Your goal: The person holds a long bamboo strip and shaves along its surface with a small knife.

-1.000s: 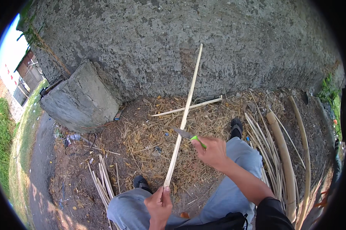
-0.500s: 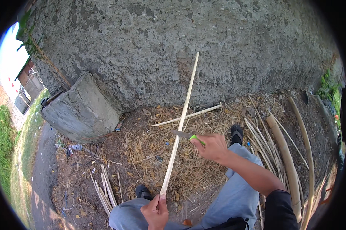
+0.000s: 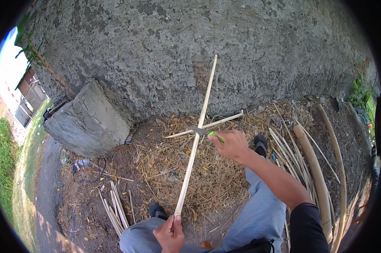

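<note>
A long pale bamboo strip (image 3: 188,177) slants away from me, its far end up against the rough wall. My left hand (image 3: 169,234) pinches its near end between thumb and fingers, just above my knees. In my right hand (image 3: 231,145) is a knife (image 3: 202,131) with a bright green handle, mostly covered by my fingers. The grey blade lies across the strip, a little beyond its middle. Another pale strip (image 3: 225,120) lies on the ground at the foot of the wall, passing behind the held one.
A rough grey wall (image 3: 165,55) rises in front, with a concrete block (image 3: 89,120) at its left. Cut bamboo strips (image 3: 118,206) lie by my left leg. More strips and thick bamboo poles (image 3: 312,162) lie at right. Shavings (image 3: 156,164) and dry leaves cover the ground.
My right hand has pushed the knife farther up the strip, away from me. The strip has shifted very slightly left; my left hand keeps its pinch.
</note>
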`<state>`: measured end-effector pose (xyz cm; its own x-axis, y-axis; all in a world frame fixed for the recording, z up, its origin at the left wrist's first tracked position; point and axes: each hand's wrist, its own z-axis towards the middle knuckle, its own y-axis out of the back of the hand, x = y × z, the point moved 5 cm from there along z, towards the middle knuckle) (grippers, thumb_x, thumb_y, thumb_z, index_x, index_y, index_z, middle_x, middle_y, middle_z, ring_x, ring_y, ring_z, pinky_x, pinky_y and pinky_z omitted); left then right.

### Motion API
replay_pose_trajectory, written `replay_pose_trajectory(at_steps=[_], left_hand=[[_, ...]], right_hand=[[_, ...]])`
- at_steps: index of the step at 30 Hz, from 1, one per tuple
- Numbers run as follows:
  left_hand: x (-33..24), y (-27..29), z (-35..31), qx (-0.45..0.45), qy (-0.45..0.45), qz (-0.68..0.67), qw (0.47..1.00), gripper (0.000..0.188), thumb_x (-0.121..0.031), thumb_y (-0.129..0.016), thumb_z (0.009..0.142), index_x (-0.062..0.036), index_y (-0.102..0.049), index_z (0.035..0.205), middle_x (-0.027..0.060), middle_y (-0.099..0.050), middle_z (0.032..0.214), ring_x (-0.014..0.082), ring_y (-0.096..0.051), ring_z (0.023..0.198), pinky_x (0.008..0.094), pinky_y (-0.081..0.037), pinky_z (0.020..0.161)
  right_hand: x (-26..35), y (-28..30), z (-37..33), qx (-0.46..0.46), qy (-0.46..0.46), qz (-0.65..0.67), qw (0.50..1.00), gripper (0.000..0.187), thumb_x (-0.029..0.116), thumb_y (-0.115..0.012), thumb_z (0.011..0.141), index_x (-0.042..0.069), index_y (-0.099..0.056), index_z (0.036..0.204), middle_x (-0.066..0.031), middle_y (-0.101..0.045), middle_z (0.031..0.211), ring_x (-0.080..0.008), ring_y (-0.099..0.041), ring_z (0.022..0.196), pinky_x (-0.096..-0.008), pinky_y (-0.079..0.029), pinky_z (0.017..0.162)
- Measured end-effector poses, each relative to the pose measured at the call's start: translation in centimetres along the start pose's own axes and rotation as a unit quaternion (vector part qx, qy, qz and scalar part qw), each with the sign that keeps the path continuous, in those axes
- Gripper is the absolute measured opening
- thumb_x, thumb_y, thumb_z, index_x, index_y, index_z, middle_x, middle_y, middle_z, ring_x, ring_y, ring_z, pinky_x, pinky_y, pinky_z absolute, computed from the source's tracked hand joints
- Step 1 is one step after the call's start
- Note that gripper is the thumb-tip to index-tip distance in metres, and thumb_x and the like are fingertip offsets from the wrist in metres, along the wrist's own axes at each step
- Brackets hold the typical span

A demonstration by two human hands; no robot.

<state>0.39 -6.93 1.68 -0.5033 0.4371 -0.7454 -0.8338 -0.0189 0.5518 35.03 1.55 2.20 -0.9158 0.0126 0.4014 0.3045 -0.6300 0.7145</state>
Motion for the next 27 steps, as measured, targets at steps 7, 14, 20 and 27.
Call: replay_pose_trajectory(at_steps=[7, 14, 20, 27], left_hand=[[0.6, 0.0, -0.1, -0.012, -0.020, 0.020, 1.000, 0.013, -0.012, -0.065, 0.094, -0.0012, -0.070, 0.088, 0.0088, -0.047, 0.055, 0.0128, -0.046, 0.046, 0.0330, -0.039, 0.046], [-0.2, 0.5, 0.0, -0.034, -0.028, 0.016, 0.999, 0.013, -0.012, -0.065, 0.094, -0.0023, -0.069, 0.087, 0.0095, -0.048, 0.056, 0.0141, -0.045, 0.046, 0.0342, -0.039, 0.047], [0.8, -0.6, 0.1, 0.013, 0.028, -0.032, 0.999, 0.020, -0.007, -0.067, 0.094, 0.0037, -0.064, 0.077, 0.0062, -0.041, 0.048, 0.0058, -0.036, 0.043, 0.0286, -0.028, 0.041], [2.3, -1.0, -0.9, 0.010, 0.035, -0.039, 0.999, 0.020, -0.007, -0.066, 0.094, 0.0038, -0.064, 0.078, 0.0065, -0.040, 0.048, 0.0070, -0.034, 0.043, 0.0297, -0.027, 0.041]], right_hand=[[0.7, 0.2, -0.3, -0.044, 0.034, -0.007, 0.998, 0.030, 0.038, -0.061, 0.096, 0.013, -0.077, 0.094, -0.0103, -0.063, 0.056, -0.0325, -0.062, 0.049, -0.0442, -0.048, 0.047], [1.2, -0.2, 0.1, -0.001, 0.031, -0.029, 0.999, 0.032, 0.039, -0.062, 0.095, 0.010, -0.076, 0.093, -0.0106, -0.066, 0.062, -0.0310, -0.064, 0.053, -0.0433, -0.049, 0.048], [-1.8, -0.7, 2.4, -0.014, 0.032, -0.056, 0.998, 0.034, 0.040, -0.062, 0.095, 0.010, -0.077, 0.096, -0.0104, -0.066, 0.062, -0.0305, -0.064, 0.053, -0.0431, -0.049, 0.048], [0.3, -0.4, 0.9, -0.037, 0.046, 0.000, 0.998, 0.033, 0.037, -0.061, 0.096, 0.008, -0.077, 0.097, -0.0104, -0.066, 0.063, -0.0311, -0.063, 0.052, -0.0442, -0.048, 0.047]])
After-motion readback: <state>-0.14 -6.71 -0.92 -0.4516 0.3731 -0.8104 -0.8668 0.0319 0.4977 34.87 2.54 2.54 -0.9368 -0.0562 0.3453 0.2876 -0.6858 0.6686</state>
